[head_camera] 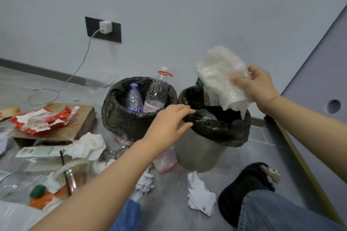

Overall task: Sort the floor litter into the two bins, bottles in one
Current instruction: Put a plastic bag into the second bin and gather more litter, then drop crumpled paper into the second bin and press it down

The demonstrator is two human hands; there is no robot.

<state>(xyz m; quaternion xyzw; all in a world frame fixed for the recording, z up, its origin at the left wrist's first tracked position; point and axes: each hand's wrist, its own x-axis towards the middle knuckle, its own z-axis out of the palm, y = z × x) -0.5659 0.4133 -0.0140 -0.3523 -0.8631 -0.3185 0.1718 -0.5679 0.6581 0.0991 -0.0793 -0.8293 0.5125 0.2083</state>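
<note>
Two black-lined round bins (216,129) stand together. Right hand (261,88) pinches a crumpled clear bubble-wrap wad (219,73), probably featherlight and springy; grip its edge. Left hand (169,124) hovers released.

Grey floor (244,157) carries two bins (199,152), cardboard (82,118), crumpled paper (201,196)

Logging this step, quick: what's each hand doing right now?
Left hand: open, fingers spread at the rim of the right bin, holding nothing.
Right hand: holding the bubble wrap above that bin.
</note>
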